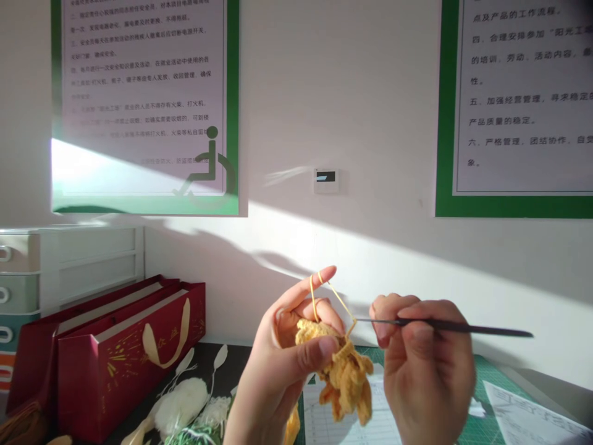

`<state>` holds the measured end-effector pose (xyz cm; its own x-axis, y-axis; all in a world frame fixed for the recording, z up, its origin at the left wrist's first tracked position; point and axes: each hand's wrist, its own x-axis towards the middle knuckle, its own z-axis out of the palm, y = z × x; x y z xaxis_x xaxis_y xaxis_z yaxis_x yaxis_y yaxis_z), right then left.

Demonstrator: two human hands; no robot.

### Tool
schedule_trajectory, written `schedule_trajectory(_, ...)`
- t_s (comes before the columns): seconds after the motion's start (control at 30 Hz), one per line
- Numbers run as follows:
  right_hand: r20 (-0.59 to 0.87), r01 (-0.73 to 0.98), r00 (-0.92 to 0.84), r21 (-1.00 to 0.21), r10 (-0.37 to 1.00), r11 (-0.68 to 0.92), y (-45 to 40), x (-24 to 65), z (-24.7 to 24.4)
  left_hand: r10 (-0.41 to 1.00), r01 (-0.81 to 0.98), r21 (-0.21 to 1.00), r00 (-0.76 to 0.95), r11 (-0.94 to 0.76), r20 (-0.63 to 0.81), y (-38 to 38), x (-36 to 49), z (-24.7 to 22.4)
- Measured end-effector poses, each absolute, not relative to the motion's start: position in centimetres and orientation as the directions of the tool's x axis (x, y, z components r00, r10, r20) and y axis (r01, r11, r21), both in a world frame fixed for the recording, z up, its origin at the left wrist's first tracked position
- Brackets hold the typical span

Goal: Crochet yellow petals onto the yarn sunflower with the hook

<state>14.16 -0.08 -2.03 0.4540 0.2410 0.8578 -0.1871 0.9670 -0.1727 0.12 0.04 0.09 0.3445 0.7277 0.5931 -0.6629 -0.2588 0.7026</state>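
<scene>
A yellow crocheted piece [345, 377] with several dangling lobes is pinched between the thumb and fingers of my left hand [296, 340]. Yellow yarn [341, 298] loops round my raised left index finger and runs down to the hook tip. My right hand [424, 358] is closed on a dark crochet hook [479, 328], held nearly level, its thin metal tip pointing left into a yarn loop just above the piece.
Red gift bags [130, 364] stand at the left beside a drawer unit [92, 253]. White and green yarn [185, 408] lies near them. Printed papers [523, 411] rest on a green cutting mat [482, 426]. Behind is a wall with posters and a thermostat [326, 180].
</scene>
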Motion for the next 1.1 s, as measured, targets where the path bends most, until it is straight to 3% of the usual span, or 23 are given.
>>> schedule_trajectory(0.17, 0.795, -0.508, 0.313, -0.323, 0.52, 0.799, -0.4, 14.1, -1.3, 0.706, -0.654, 0.698, 0.345, -0.292, 0.618, -0.1, -0.3, 0.2)
schedule_trajectory(0.27, 0.794, -0.512, 0.196, -0.417, 0.575, 0.751, -0.1, 13.8, -1.5, 0.731, -0.6, 0.715, 0.294, -0.36, 0.615, -0.6, -0.2, 0.2)
schedule_trajectory(0.33, 0.858, -0.299, 0.242, -0.379, 0.454, 0.876, 0.0, 13.9, -1.8, 0.732, -0.563, 0.715, 0.262, -0.413, 0.629, -0.7, 0.0, -0.2)
schedule_trajectory(0.4, 0.943, 0.108, 0.275, -0.222, 0.186, 0.969, 0.2, 14.4, -2.3, 0.711, -0.508, 0.711, 0.244, -0.486, 0.66, -0.5, 0.2, -0.7)
schedule_trajectory(0.47, 0.983, 0.457, 0.126, 0.063, -0.135, 0.887, 0.3, 15.0, -2.6, 0.658, -0.498, 0.68, 0.256, -0.538, 0.708, -0.1, 0.3, -1.1)
schedule_trajectory(0.5, 0.978, 0.525, 0.082, 0.123, -0.194, 0.842, 0.4, 15.2, -2.8, 0.659, -0.518, 0.682, 0.269, -0.516, 0.703, 0.1, 0.4, -1.2)
schedule_trajectory(0.53, 0.979, 0.544, 0.101, 0.094, -0.176, 0.834, 0.5, 15.4, -2.9, 0.664, -0.548, 0.692, 0.297, -0.47, 0.686, 0.2, 0.4, -1.2)
schedule_trajectory(0.63, 0.956, 0.397, 0.213, 0.106, -0.203, 0.912, 0.7, 15.0, -3.1, 0.707, -0.615, 0.738, 0.388, -0.279, 0.591, 0.0, 0.3, -0.7)
schedule_trajectory(0.8, 0.869, -0.134, 0.462, -0.128, 0.176, 0.983, -0.1, 14.1, -2.2, 0.686, -0.66, 0.705, 0.387, -0.262, 0.617, 0.0, -0.1, 0.0)
schedule_trajectory(1.0, 0.786, -0.486, 0.321, -0.342, 0.528, 0.804, -0.9, 14.0, -1.2, 0.634, -0.677, 0.674, 0.389, -0.295, 0.669, 0.8, -1.0, -0.1)
schedule_trajectory(1.1, 0.775, -0.522, 0.215, -0.423, 0.595, 0.741, -0.4, 13.7, -1.6, 0.655, -0.621, 0.694, 0.358, -0.366, 0.665, 0.5, -0.9, -0.1)
